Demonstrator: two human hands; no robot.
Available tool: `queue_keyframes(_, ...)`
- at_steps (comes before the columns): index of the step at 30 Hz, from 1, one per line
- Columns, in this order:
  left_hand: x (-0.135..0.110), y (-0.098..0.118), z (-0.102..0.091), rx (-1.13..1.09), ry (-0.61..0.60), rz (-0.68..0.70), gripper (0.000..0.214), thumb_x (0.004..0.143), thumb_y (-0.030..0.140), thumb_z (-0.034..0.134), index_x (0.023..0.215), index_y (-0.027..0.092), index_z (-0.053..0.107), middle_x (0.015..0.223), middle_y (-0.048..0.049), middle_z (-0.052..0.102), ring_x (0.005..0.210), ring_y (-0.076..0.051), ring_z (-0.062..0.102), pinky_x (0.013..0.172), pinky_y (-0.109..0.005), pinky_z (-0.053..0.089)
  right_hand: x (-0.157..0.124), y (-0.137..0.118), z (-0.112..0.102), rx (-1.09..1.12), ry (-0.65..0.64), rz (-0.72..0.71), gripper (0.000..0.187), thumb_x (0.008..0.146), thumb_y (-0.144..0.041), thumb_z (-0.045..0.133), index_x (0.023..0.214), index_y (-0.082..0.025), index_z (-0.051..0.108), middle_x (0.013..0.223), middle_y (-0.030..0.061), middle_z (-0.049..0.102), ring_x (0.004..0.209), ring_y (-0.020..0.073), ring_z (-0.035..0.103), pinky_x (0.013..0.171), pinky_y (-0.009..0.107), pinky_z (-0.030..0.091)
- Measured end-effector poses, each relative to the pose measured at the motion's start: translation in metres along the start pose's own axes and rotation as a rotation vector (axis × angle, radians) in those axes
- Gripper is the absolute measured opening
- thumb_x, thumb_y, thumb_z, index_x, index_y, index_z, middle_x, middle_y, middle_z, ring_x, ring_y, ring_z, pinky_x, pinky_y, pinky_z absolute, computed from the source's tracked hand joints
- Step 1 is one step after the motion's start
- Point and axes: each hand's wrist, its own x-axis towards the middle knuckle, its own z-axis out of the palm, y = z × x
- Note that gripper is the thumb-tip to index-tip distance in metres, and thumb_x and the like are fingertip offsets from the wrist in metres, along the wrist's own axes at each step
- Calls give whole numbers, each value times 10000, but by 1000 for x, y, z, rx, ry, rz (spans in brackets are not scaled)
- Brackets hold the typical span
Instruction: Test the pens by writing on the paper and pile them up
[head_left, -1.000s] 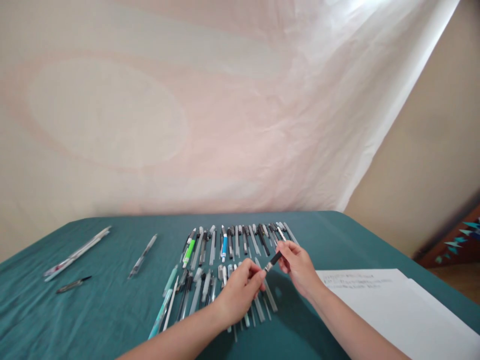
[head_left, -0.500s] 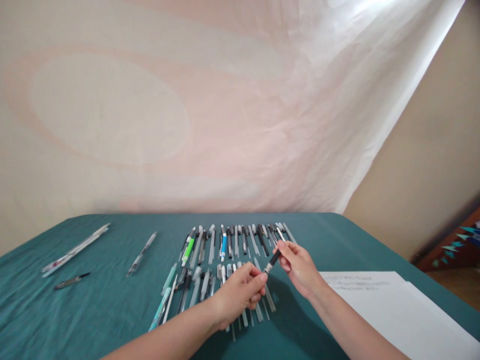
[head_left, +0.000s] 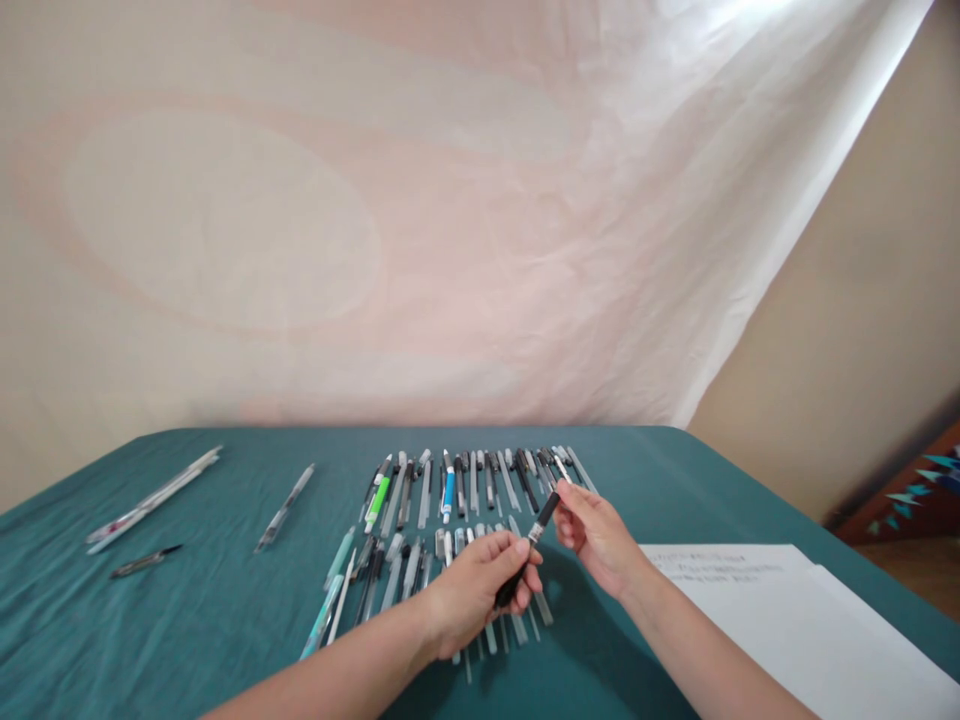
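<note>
A black pen (head_left: 548,510) with a silvery band near its middle is held slanting between my two hands, above the near row of pens. My left hand (head_left: 480,590) is closed round its lower part, and the dark lower end shows below the fingers. My right hand (head_left: 598,528) pinches the upper end between thumb and fingertips. Behind and beneath the hands lie the pens of the two rows, among them a green pen (head_left: 379,503) and a blue and white pen (head_left: 448,490). My left hand and forearm hide part of the near row.
White paper sheets (head_left: 810,640) with handwriting lie at the right. On the left of the green cloth (head_left: 225,610) are a clear pen (head_left: 285,508), a dark pen (head_left: 146,561) and a long wrapped bundle (head_left: 154,502). A pale cloth hanging (head_left: 480,220) rises behind the table.
My left fingers have shifted on the pen, so its dark lower end now shows beneath them. My right hand stays almost in place at the upper end.
</note>
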Motion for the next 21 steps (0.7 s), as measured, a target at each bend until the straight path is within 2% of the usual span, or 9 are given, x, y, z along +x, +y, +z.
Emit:
queue_keyframes(7,2,-1,-3,66,64,11,295,810,408,488,833,116,523,695,-28,580,513,-60,456,492,-190,289,2,-2,-1,-3,30,-37,225,747,-370,608,734,-146,593,554,-37,484,425,36,363,374,164,275)
queue_keyframes(13,3,-6,-3,154,51,24,293,810,408,476,824,118,521,695,-34,597,520,-73,470,495,-199,307,3,2,-2,-63,46,-58,221,714,-337,653,629,-147,578,428,-64,398,385,28,312,365,160,228)
queue_keyframes(15,2,-5,-3,146,46,10,312,808,426,470,824,119,522,692,-34,596,512,-73,469,486,-199,304,3,0,-3,-66,43,-63,203,697,-315,672,631,-137,602,449,-53,432,394,23,305,361,155,211)
queue_keyframes(18,1,-3,-1,106,14,-17,359,808,466,445,828,119,532,663,-27,585,478,-66,450,461,-196,283,2,-5,-3,-39,5,-60,179,684,-300,683,742,-133,655,669,16,595,434,21,332,366,152,228)
queue_keyframes(21,0,-1,0,71,6,-24,380,799,485,445,833,118,537,646,-21,577,465,-62,439,456,-195,277,0,-7,0,-1,-29,-19,245,688,-340,668,844,-151,663,909,63,629,459,31,373,373,163,269)
